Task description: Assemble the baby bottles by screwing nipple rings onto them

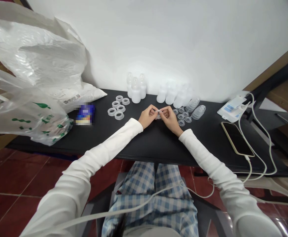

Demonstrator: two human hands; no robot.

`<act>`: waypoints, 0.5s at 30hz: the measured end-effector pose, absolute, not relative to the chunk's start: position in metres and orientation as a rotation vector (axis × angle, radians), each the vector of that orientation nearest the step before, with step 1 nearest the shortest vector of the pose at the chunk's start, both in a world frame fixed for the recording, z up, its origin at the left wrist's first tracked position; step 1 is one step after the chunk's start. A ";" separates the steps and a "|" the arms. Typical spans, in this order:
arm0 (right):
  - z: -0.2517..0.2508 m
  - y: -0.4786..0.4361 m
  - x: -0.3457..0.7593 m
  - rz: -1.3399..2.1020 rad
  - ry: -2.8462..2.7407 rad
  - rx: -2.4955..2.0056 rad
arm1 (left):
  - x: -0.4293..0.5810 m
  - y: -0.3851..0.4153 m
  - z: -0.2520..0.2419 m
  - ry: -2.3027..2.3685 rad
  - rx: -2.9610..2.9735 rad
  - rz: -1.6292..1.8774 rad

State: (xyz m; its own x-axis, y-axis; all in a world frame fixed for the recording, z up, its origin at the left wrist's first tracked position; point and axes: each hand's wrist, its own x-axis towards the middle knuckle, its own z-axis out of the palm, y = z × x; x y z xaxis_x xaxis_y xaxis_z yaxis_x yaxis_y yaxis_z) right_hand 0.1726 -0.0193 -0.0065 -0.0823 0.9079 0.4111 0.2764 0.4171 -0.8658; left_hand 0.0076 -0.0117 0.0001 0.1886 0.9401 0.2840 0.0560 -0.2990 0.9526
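At the far left, a white bag point(35, 49) and a bag with green prints point(47, 120) fill the end of the bench point(101, 138). Just beside them lies a blue pack point(86, 114), partly blurred. Next come six rings point(119, 115), lying loose in a small group; these seem not yet used. Behind and to the right of them, three capped bottles point(135, 95) stand upright and close together, with clear domes on top; I judge that these are finished.

In the middle, the left hand point(148, 116) and the right hand point(168, 117) meet over the bench. The fingertips of both pinch a small clear piece point(158, 116) between them; it is mostly covered, so I cannot tell if its parts are joined.

Behind the right hand, several open bottles point(171, 96) stand near the wall point(158, 39), too pale to count surely. They carry no domes, so most of the work looks left. In front of them lie six teats point(181, 116), and just beside these are loose domes point(198, 112), tilted on their sides. Farther right are a white packet point(232, 110), a phone point(238, 138) and its cable point(270, 144).
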 end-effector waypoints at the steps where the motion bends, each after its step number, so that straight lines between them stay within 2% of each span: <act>1: -0.006 -0.019 0.173 0.755 -1.610 -1.072 | 0.008 -0.011 -0.001 0.970 1.571 1.252; 8: 0.000 -0.018 0.179 0.739 -1.786 -1.023 | 0.008 -0.009 -0.007 0.929 1.592 1.306; 15: -0.005 -0.014 0.174 0.742 -1.699 -1.033 | 0.011 -0.006 -0.006 0.988 1.599 1.283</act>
